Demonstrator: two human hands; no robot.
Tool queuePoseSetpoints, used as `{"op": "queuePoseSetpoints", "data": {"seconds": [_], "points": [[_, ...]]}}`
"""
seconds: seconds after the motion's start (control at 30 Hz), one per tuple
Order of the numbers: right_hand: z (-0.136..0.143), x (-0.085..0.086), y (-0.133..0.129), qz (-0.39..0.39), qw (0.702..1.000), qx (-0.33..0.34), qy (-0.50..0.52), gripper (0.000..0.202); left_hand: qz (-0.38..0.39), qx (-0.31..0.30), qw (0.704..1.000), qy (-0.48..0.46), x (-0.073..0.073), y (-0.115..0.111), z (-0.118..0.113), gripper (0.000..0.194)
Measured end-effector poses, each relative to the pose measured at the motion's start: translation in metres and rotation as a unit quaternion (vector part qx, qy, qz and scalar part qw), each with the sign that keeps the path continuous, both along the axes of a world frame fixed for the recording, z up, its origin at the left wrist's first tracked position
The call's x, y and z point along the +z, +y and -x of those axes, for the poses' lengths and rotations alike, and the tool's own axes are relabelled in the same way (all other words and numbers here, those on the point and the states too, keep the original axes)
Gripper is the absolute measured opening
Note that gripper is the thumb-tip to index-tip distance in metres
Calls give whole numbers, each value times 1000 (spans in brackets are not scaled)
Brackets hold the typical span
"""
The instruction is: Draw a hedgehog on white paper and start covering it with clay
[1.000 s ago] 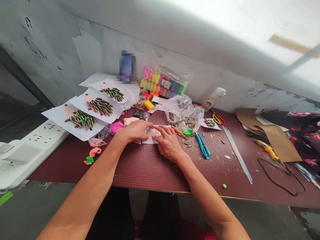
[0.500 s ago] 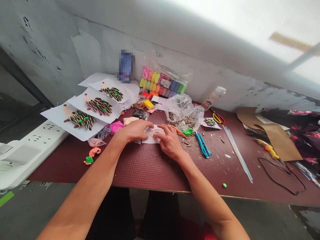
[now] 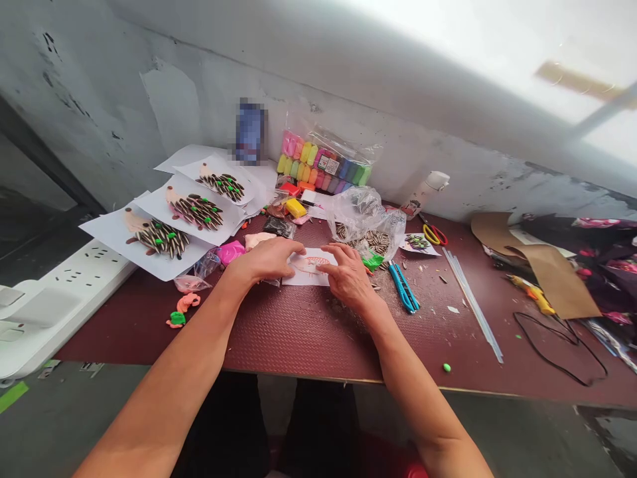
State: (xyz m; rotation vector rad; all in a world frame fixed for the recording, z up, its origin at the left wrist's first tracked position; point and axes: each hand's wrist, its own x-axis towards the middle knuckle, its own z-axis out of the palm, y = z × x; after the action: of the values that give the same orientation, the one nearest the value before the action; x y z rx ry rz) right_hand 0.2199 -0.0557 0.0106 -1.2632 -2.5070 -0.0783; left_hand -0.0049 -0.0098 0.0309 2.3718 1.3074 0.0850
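Observation:
A small white paper (image 3: 300, 277) with an orange hedgehog-like line drawing lies flat in front of me. My left hand (image 3: 271, 259) rests at its left edge, thumb and forefinger apart, with the other fingers partly hidden. Over the right part of the paper, my right hand (image 3: 349, 277) has its forefinger and thumb spread, the thumb near the drawing. Just beyond the right hand is a clear plastic bag (image 3: 365, 209) of striped sunflower seeds (image 3: 374, 240). A turquoise box cutter (image 3: 403, 287) lies to the right of that hand.
Sheets bearing seed-covered hedgehogs (image 3: 196, 211) are at left, above a white power strip (image 3: 64, 292). Packs of coloured clay (image 3: 323, 162) lean at the back. Scissors (image 3: 434, 234), clear glue sticks (image 3: 472, 305) and a yellow glue gun (image 3: 535, 295) with its cord lie rightward.
My right hand has slid a little to the right over the paper, uncovering more of the orange drawing. My left hand stays in place.

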Motion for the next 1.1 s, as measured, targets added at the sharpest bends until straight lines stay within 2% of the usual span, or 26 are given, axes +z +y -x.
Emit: {"op": "queuePoseSetpoints", "data": {"seconds": [0.2,0.3,0.47,0.7,0.87,0.97,1.1], "points": [[-3,-3,1,-7,994,-28,103,40,-6,9,1000,7,2,-2,-1,60],[-4,-2,2,0,993,-10,120,40,-2,11,1000,7,3,-3,-1,60],[-9,6,2,26,996,57,63,42,-3,12,1000,6,3,-3,-1,60],[-14,14,1,36,998,22,-44,38,0,10,1000,8,3,-2,-1,61],[-12,14,-2,46,996,4,-71,35,-6,6,1000,9,0,-1,0,61],[-15,7,1,47,998,-14,-31,37,-6,7,1000,12,1,-1,0,60],[-21,-1,7,27,993,-61,101,40,-7,12,1000,18,2,-2,-1,60]]}}
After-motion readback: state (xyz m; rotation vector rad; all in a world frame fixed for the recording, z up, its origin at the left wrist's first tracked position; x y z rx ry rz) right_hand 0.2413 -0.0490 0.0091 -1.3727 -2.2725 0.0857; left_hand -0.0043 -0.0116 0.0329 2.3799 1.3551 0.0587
